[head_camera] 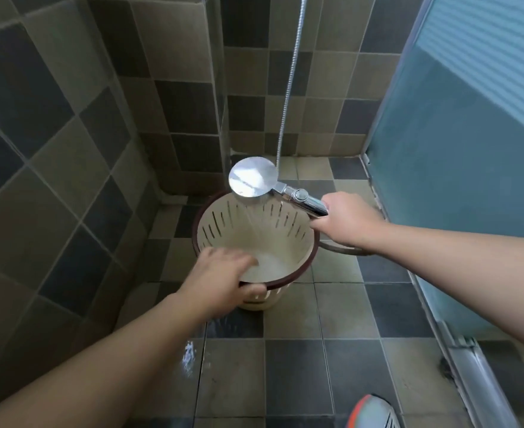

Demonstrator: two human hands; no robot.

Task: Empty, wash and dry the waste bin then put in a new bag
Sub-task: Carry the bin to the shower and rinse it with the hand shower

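Covering the walls and floor (291,366) are matte square tiles in grey and tan, with a frosted glass door (458,180) on the right. On the floor stands the bin (223,230), a round cream plastic tub with slim vertical slots in its wall and a dark red rim, tilted toward the person; water foams white in its bottom. The left hand (223,279) grips the near rim, fingers curled inside the bin and thumb outside below the rim, arm stretched forward. The right hand (347,220) is wrapped round the handle of the shower head (253,177), a shiny chrome disc just beyond its fingers, above the far rim, face down, spraying into the bin. A ribbed metal hose (291,78) rises behind the head. Part of a grey and orange shoe (372,412) shows at the bottom edge.
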